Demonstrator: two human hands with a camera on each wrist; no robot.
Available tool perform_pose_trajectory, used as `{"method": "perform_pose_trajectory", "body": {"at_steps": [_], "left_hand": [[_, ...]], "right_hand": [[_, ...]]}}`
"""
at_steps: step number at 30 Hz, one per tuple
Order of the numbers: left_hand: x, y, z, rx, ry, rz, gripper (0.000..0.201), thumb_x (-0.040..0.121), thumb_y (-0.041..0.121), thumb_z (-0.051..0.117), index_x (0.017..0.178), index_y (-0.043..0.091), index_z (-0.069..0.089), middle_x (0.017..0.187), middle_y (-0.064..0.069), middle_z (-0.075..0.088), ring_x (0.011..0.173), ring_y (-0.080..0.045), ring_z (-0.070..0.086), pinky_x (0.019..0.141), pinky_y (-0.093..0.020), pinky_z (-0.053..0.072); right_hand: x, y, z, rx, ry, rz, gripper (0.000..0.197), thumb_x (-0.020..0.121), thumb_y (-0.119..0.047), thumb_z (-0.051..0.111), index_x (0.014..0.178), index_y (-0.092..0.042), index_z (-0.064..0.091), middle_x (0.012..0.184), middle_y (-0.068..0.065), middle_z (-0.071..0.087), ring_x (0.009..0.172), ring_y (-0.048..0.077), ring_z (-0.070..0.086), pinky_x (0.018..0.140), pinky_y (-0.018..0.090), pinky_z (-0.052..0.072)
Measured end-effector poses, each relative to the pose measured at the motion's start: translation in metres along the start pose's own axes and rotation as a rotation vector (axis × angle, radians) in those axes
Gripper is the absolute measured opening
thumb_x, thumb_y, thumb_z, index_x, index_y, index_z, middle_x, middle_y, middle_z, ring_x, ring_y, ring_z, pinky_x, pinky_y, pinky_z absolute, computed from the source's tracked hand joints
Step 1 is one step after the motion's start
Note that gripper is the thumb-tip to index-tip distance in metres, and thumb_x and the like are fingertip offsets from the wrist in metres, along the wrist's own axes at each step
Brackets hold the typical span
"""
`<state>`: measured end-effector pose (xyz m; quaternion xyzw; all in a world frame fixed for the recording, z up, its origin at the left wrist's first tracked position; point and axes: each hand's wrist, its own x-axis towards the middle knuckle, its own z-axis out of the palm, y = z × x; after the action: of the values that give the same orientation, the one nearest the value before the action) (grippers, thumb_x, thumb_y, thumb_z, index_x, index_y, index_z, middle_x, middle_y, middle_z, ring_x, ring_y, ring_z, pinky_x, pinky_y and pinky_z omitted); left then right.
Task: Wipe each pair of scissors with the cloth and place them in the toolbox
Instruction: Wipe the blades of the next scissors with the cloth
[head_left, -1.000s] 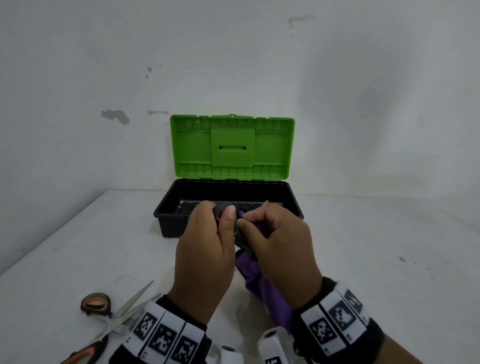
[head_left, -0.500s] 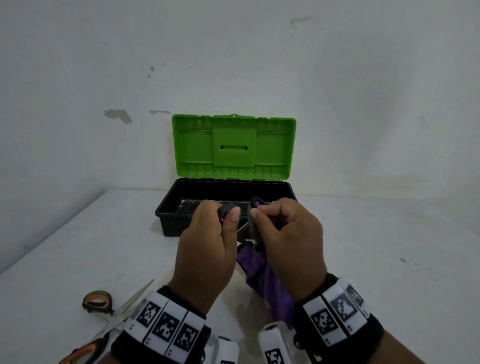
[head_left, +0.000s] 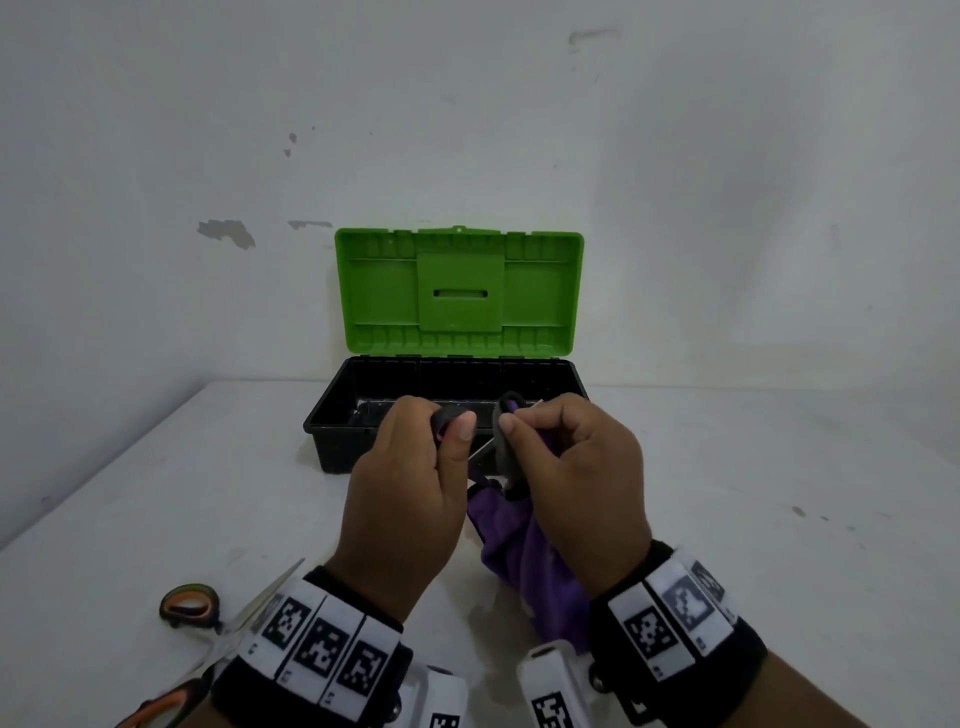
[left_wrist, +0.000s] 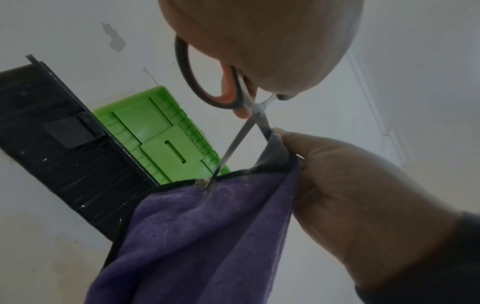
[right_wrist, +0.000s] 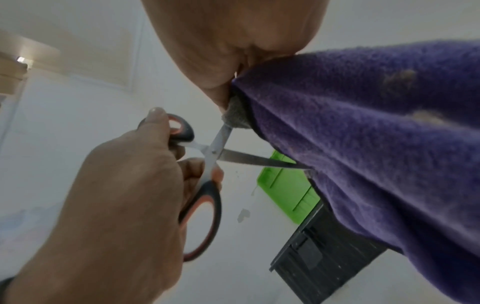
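Note:
My left hand (head_left: 415, 483) grips the black-and-orange handles of a pair of scissors (left_wrist: 233, 115) held up in front of the toolbox (head_left: 332, 421), blades spread apart. My right hand (head_left: 576, 467) pinches a purple cloth (head_left: 519, 540) around one blade; the other blade (right_wrist: 254, 160) points bare toward the cloth. The cloth (left_wrist: 207, 236) hangs down between my wrists. A second pair of scissors (head_left: 208, 618) with orange-and-black handles lies spread on the table at the lower left. The toolbox is black with its green lid (head_left: 460, 291) standing upright; what is inside it is mostly hidden by my hands.
The white table (head_left: 753, 519) meets a white wall behind the toolbox and on the left. Small dark specks (head_left: 800, 512) mark the table at the right. Marker bands (head_left: 322, 644) wrap both wrists.
Both hands have risen slightly and drawn apart, so the scissor blades now stand spread; the cloth-wrapped pinch has slid along one blade.

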<state>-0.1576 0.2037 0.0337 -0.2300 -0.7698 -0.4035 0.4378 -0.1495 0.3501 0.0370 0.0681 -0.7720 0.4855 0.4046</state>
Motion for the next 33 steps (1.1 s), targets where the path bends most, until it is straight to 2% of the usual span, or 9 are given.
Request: {"method": "perform_pose_trajectory", "body": {"at_steps": [4, 7, 10, 12, 17, 23, 27, 31, 33], "left_hand": [[0.001, 0.001, 0.0, -0.008, -0.005, -0.013, 0.057, 0.101, 0.055, 0.028, 0.085, 0.006, 0.051, 0.073, -0.003, 0.054, 0.052, -0.02, 0.06, 0.043, -0.041, 0.048], [0.001, 0.001, -0.002, -0.022, -0.008, -0.019, 0.058, 0.101, 0.056, 0.028, 0.085, 0.006, 0.052, 0.073, -0.002, 0.054, 0.053, -0.021, 0.061, 0.044, -0.041, 0.049], [0.0, 0.003, -0.004, 0.003, -0.015, 0.039, 0.057, 0.102, 0.053, 0.028, 0.081, 0.005, 0.051, 0.069, -0.002, 0.052, 0.052, -0.015, 0.056, 0.046, -0.028, 0.044], [0.0, 0.004, -0.004, 0.029, -0.003, 0.078, 0.055, 0.103, 0.049, 0.028, 0.079, 0.005, 0.05, 0.067, -0.003, 0.05, 0.054, -0.012, 0.048, 0.052, -0.026, 0.042], [0.002, 0.004, -0.006, 0.032, 0.025, 0.096, 0.049, 0.104, 0.049, 0.028, 0.082, 0.009, 0.048, 0.067, -0.003, 0.05, 0.054, -0.012, 0.047, 0.053, -0.02, 0.041], [0.003, 0.007, -0.004, 0.079, 0.028, 0.156, 0.035, 0.104, 0.047, 0.029, 0.086, 0.019, 0.039, 0.067, -0.003, 0.049, 0.049, -0.015, 0.046, 0.051, -0.027, 0.041], [0.003, 0.007, -0.008, 0.077, 0.025, 0.18, 0.034, 0.104, 0.046, 0.029, 0.086, 0.019, 0.039, 0.066, -0.002, 0.048, 0.048, -0.013, 0.044, 0.051, -0.026, 0.042], [0.003, 0.007, -0.009, 0.104, 0.006, 0.199, 0.033, 0.105, 0.045, 0.029, 0.085, 0.019, 0.037, 0.066, 0.0, 0.044, 0.046, -0.013, 0.04, 0.051, -0.021, 0.037], [0.002, 0.006, -0.01, 0.114, 0.004, 0.182, 0.034, 0.104, 0.045, 0.029, 0.085, 0.019, 0.038, 0.066, 0.0, 0.044, 0.046, -0.013, 0.041, 0.052, -0.022, 0.037]], "right_hand": [[0.007, 0.005, -0.002, -0.004, 0.115, 0.024, 0.012, 0.084, -0.018, 0.079, 0.074, -0.019, 0.073, 0.069, -0.011, 0.07, 0.066, 0.006, 0.065, 0.061, 0.019, 0.05], [-0.001, 0.0, 0.001, -0.001, 0.059, -0.002, 0.011, 0.085, -0.018, 0.079, 0.076, -0.017, 0.073, 0.071, -0.011, 0.07, 0.068, 0.005, 0.066, 0.063, 0.016, 0.05], [0.002, 0.002, -0.001, 0.007, 0.048, 0.016, 0.01, 0.084, -0.018, 0.079, 0.076, -0.018, 0.074, 0.071, -0.011, 0.071, 0.067, 0.006, 0.066, 0.064, 0.02, 0.052], [0.01, 0.005, -0.004, -0.005, 0.103, 0.035, 0.012, 0.084, -0.019, 0.079, 0.074, -0.019, 0.073, 0.069, -0.011, 0.07, 0.065, 0.006, 0.065, 0.061, 0.023, 0.052], [0.004, -0.006, -0.004, -0.004, 0.079, -0.002, 0.015, 0.085, -0.017, 0.079, 0.073, -0.023, 0.071, 0.068, -0.012, 0.069, 0.067, 0.008, 0.065, 0.058, 0.009, 0.044], [0.013, 0.002, -0.005, 0.005, 0.15, 0.053, 0.016, 0.085, -0.019, 0.079, 0.072, -0.023, 0.07, 0.067, -0.012, 0.069, 0.063, 0.007, 0.064, 0.059, 0.02, 0.049], [-0.001, -0.006, 0.001, 0.0, 0.088, 0.015, 0.015, 0.085, -0.019, 0.079, 0.072, -0.021, 0.07, 0.068, -0.012, 0.068, 0.066, 0.007, 0.065, 0.06, 0.013, 0.046], [0.01, 0.001, 0.0, -0.004, 0.086, 0.078, 0.016, 0.083, -0.019, 0.079, 0.07, -0.023, 0.071, 0.067, -0.014, 0.069, 0.065, 0.004, 0.065, 0.06, 0.009, 0.044], [0.021, 0.006, -0.004, 0.012, 0.112, 0.12, 0.015, 0.083, -0.019, 0.079, 0.071, -0.022, 0.072, 0.068, -0.014, 0.07, 0.065, 0.003, 0.065, 0.063, 0.013, 0.048]]}}
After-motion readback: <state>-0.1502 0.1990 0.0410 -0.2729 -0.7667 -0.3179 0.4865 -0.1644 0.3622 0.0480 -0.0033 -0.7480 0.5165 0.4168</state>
